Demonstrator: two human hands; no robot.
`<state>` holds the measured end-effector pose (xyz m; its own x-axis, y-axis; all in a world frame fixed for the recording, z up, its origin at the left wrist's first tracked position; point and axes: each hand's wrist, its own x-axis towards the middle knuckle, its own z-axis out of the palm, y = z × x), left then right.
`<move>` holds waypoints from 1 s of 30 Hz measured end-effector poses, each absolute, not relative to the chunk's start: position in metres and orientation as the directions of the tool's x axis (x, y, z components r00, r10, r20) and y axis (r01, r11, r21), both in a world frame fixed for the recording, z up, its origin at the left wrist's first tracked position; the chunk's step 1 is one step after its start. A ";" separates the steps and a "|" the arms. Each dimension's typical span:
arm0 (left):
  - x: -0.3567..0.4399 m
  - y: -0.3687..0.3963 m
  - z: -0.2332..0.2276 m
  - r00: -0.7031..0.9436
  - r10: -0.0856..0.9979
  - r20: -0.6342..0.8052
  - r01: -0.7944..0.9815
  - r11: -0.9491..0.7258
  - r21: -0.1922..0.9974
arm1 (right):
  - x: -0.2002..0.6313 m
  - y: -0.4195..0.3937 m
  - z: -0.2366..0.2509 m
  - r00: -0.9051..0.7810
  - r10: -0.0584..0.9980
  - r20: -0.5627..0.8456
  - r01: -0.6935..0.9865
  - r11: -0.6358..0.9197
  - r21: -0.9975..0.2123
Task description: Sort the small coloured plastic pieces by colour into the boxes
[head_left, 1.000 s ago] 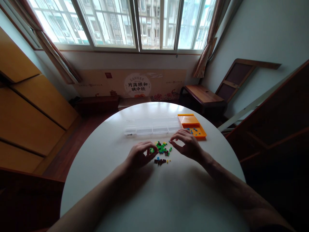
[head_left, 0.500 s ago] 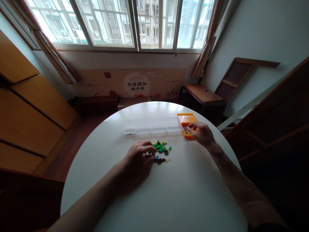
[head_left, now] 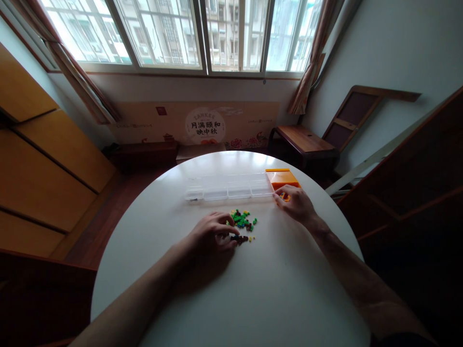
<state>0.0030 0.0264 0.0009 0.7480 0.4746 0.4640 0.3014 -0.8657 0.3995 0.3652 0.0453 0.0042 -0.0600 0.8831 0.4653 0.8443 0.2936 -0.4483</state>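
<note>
Since the frame half a second ago, the left hand [head_left: 211, 230] has slid slightly toward the bottom of the frame, to the short row of dark brown plastic bricks [head_left: 243, 239], and the right hand [head_left: 297, 202] has shifted a little leftward at the shallow orange plastic tray [head_left: 285, 179], right of centre.

The left fingertips bend close together at the row's left end; whether they pinch a piece, I cannot tell. The right thumb and fingers curve narrowly in front of the tray's near left corner, and what they hold, if anything, is too small to make out.

The loose heap of small, mostly green plastic bricks [head_left: 240, 220] lies mid-frame on the round white table [head_left: 260, 289], below the long clear plastic compartment box [head_left: 238, 193].

The step in hand appears to be handling single bricks between heap and tray; the next move calls for a fine fingertip pinch.
</note>
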 end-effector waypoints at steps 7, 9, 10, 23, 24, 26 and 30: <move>0.000 0.030 -0.006 0.747 0.465 0.474 0.310 -0.876 0.370 | 0.359 0.044 0.006 -0.105 0.843 0.528 0.821 0.373 -0.432; -0.002 0.033 -0.007 0.748 0.468 0.470 0.320 -0.875 0.363 | 0.357 0.043 0.006 -0.106 0.828 0.550 0.818 0.387 -0.426; -0.002 0.034 -0.007 0.744 0.471 0.474 0.325 -0.875 0.358 | 0.355 0.043 0.006 -0.107 0.822 0.560 0.814 0.395 -0.426; 0.004 0.032 0.004 0.681 0.502 0.533 0.343 -0.862 0.373 | 0.327 0.030 0.011 -0.227 0.713 0.664 0.661 0.613 -0.432; 0.005 0.032 0.004 0.661 0.517 0.543 0.344 -0.853 0.393 | 0.323 0.028 0.012 -0.260 0.699 0.666 0.627 0.647 -0.434; 0.007 0.031 0.005 0.621 0.555 0.554 0.332 -0.826 0.456 | 0.315 0.024 0.013 -0.345 0.659 0.669 0.560 0.716 -0.417; 0.014 0.026 0.008 0.536 0.659 0.528 0.233 -0.716 0.658 | 0.298 0.016 0.014 -0.518 0.555 0.651 0.466 0.821 -0.330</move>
